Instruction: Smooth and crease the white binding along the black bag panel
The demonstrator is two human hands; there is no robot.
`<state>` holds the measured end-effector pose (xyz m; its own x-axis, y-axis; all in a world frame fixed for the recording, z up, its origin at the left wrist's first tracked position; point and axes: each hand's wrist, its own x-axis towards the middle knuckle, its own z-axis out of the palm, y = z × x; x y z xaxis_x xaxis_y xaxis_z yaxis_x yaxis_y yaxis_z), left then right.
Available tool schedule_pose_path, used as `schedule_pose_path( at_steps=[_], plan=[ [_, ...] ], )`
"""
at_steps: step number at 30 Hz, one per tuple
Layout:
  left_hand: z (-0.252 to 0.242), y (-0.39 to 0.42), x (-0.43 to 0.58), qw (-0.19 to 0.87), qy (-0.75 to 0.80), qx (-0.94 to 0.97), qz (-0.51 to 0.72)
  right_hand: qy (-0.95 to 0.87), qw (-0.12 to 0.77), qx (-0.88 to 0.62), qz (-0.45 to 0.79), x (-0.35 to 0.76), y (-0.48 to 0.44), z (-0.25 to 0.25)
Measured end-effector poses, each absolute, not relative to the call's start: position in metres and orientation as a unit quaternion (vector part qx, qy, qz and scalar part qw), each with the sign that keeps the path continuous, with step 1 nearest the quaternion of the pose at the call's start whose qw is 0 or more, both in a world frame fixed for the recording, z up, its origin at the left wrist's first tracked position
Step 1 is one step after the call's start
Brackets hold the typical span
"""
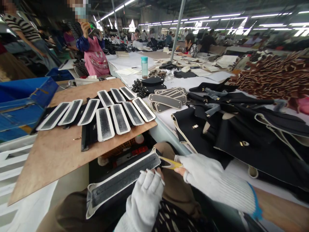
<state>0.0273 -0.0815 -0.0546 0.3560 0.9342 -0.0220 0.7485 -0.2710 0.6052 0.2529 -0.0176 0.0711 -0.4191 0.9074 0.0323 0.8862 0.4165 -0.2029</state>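
Observation:
Across my lap lies a long black bag piece [125, 178] with a dark grey base strip and a raised whitish rim. My left hand [146, 196], in a white glove with bare fingertips, grips its near edge close to the far right end; the thumb is hidden. My right hand [205, 177], gloved the same way, pinches a yellow two-pronged tool [172, 163]. The prongs point left and reach the piece's right end corner. Whether they touch the rim I cannot tell.
A wooden board [65, 151] at the left carries several similar white-rimmed black pieces [120, 118]. Grey strips [166, 101] are stacked on the table ahead, near a teal bottle [144, 67]. Black bag panels [241, 138] cover the right side. A blue bin [24, 106] stands left; people are beyond.

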Motion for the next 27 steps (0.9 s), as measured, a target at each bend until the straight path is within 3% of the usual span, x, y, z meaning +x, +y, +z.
schedule_pose_path(
  at_steps=[3,6,10,14,17,20,27],
  plan=[
    [-0.068,-0.082,0.029,0.324,0.521,0.745,0.262,-0.838,0.012,-0.541,0.064,0.250,-0.012,0.065],
    [-0.079,-0.081,0.033,0.359,0.484,0.720,0.344,-0.849,0.035,-0.525,0.042,0.256,-0.006,0.051],
    [-0.084,-0.080,0.036,0.345,0.494,0.729,0.325,-0.889,0.031,-0.455,-0.031,0.256,-0.005,0.050],
    [-0.080,-0.081,0.042,0.311,0.543,0.723,0.293,-0.910,-0.069,-0.382,-0.145,0.224,-0.013,0.092],
    [-0.076,-0.080,0.049,0.282,0.549,0.742,0.263,-0.895,-0.194,-0.373,-0.148,0.193,-0.011,0.129],
    [-0.074,-0.080,0.057,0.227,0.566,0.760,0.224,-0.905,-0.247,-0.334,-0.089,0.180,0.006,0.146],
    [-0.063,-0.078,0.042,0.132,0.554,0.799,0.192,-0.900,-0.088,-0.425,0.043,0.232,0.064,0.085]
  ],
)
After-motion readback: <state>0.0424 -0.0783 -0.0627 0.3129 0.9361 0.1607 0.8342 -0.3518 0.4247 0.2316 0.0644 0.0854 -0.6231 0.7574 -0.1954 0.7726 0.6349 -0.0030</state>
